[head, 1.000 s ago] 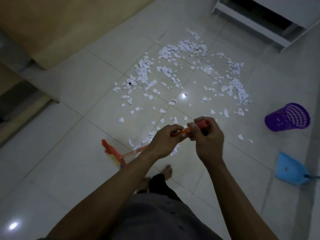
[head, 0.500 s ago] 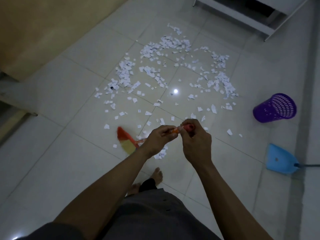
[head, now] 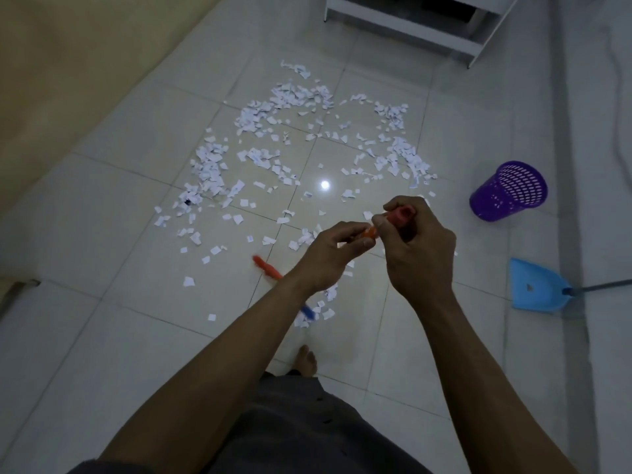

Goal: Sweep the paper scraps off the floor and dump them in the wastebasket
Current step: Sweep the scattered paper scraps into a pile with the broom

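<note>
White paper scraps (head: 284, 155) lie scattered over the pale floor tiles ahead of me, with a few near my foot. Both hands grip an orange broom handle (head: 400, 215): my right hand (head: 415, 248) holds its top end, my left hand (head: 330, 258) grips just below. The broom's orange head (head: 266, 268) shows blurred low on the floor, left of my left wrist, partly hidden by my forearm. A purple mesh wastebasket (head: 509, 191) stands tilted at the right. A blue dustpan (head: 533, 285) lies on the floor below it.
A white furniture frame (head: 410, 25) stands at the far edge. A tan wall (head: 68, 63) runs along the left. The dustpan's long handle (head: 602, 286) reaches off to the right. My bare foot (head: 306, 360) is on the tiles below my hands.
The broom head has swung right across the floor and now sits nearer my left wrist. The view has shifted left, so the scraps and wastebasket appear further right.
</note>
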